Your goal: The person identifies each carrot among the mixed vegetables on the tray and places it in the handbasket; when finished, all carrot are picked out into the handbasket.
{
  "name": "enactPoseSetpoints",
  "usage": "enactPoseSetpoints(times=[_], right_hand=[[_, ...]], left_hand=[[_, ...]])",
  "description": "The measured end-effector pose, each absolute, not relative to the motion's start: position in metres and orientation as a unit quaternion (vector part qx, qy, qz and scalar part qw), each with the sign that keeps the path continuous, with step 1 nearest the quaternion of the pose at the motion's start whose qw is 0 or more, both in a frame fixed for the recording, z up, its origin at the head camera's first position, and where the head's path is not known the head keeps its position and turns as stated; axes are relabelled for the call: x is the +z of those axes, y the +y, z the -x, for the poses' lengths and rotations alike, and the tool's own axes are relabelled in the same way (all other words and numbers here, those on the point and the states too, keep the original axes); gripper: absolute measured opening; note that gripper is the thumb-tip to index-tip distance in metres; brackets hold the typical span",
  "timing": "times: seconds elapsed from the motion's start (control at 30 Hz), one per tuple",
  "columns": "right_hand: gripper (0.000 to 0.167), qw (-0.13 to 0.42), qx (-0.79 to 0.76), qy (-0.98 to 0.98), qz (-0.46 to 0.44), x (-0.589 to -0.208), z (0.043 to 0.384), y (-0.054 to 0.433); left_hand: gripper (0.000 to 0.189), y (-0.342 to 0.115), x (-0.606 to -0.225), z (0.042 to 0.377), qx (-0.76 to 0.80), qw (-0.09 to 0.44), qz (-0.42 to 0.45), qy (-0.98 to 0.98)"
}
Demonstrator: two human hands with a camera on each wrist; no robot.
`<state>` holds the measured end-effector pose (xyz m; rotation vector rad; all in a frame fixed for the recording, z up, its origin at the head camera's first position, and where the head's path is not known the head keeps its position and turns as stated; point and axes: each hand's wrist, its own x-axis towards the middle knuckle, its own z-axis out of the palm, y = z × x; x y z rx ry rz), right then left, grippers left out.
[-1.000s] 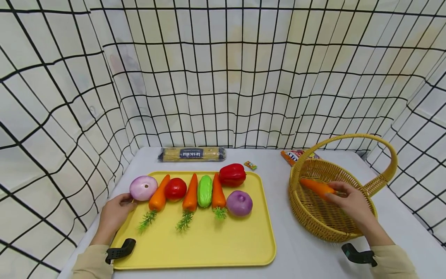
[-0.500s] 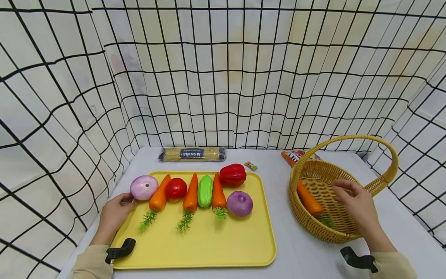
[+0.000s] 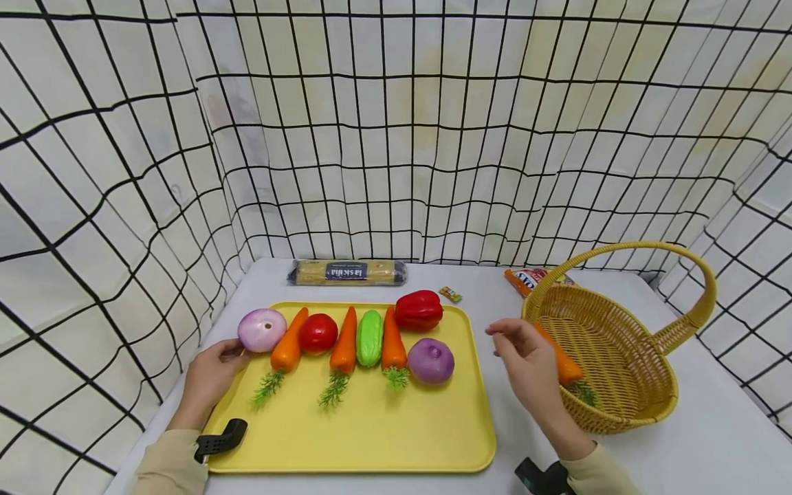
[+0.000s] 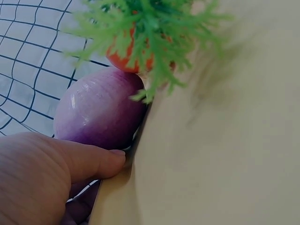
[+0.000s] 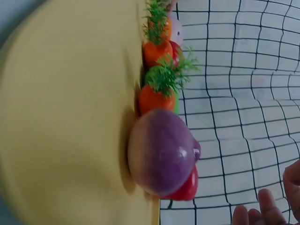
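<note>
My left hand (image 3: 213,375) grips the left rim of the yellow tray (image 3: 346,440), thumb on the rim beside the halved purple onion (image 3: 262,331). The left wrist view shows that thumb close under the onion (image 4: 101,110), with the other fingers partly hidden outside the rim. My right hand (image 3: 532,364) hovers between tray and basket with loosely bent fingers, holding nothing. Nearest to it on the tray is a whole purple onion (image 3: 431,361), large in the right wrist view. A carrot (image 3: 563,361) with green leaves lies inside the wicker basket (image 3: 662,385), along its left wall.
Along the tray's far side lie several carrots (image 3: 343,344), a tomato (image 3: 318,334), a green cucumber (image 3: 370,338) and a red bell pepper (image 3: 419,311). Behind are a spaghetti pack (image 3: 346,273), a small candy (image 3: 450,294) and an orange snack bag (image 3: 526,278). Black-gridded cloth walls enclose the table.
My right hand let go of the carrot inside the basket, then moved left out of the basket toward the tray. The left hand stays at the tray's rim. The head view shifted slightly.
</note>
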<state>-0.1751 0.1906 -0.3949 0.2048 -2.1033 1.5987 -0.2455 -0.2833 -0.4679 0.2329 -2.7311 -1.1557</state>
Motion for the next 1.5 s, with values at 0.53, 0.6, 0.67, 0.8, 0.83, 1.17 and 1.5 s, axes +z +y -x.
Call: enactPoseSetpoints(times=[0.53, 0.6, 0.67, 0.8, 0.83, 1.17, 1.5], right_hand=[[0.024, 0.066, 0.623, -0.774, -0.095, -0.402, 0.201, 0.085], [0.024, 0.05, 0.626, -0.773, -0.093, -0.403, 0.205, 0.078], [0.025, 0.034, 0.641, -0.761, -0.088, -0.404, 0.209, 0.073], [0.029, 0.013, 0.68, -0.73, -0.066, -0.41, 0.216, 0.067], [0.029, 0.015, 0.68, -0.731, -0.06, -0.412, 0.217, 0.065], [0.029, 0.066, 0.588, -0.802, -0.08, -0.422, 0.228, 0.059], [0.042, 0.038, 0.459, -0.878, -0.13, -0.433, 0.234, 0.062]], left_hand=[[0.042, -0.289, -0.471, 0.239, -0.369, 0.083, -0.075, -0.923], [0.043, -0.288, -0.472, 0.239, -0.372, 0.079, -0.075, -0.922], [0.043, -0.287, -0.472, 0.239, -0.377, 0.074, -0.074, -0.92], [0.043, -0.284, -0.471, 0.239, -0.377, 0.072, -0.072, -0.921], [0.042, -0.283, -0.471, 0.239, -0.376, 0.074, -0.072, -0.921], [0.043, -0.283, -0.469, 0.24, -0.376, 0.074, -0.079, -0.92], [0.041, -0.282, -0.467, 0.243, -0.363, 0.08, -0.066, -0.926]])
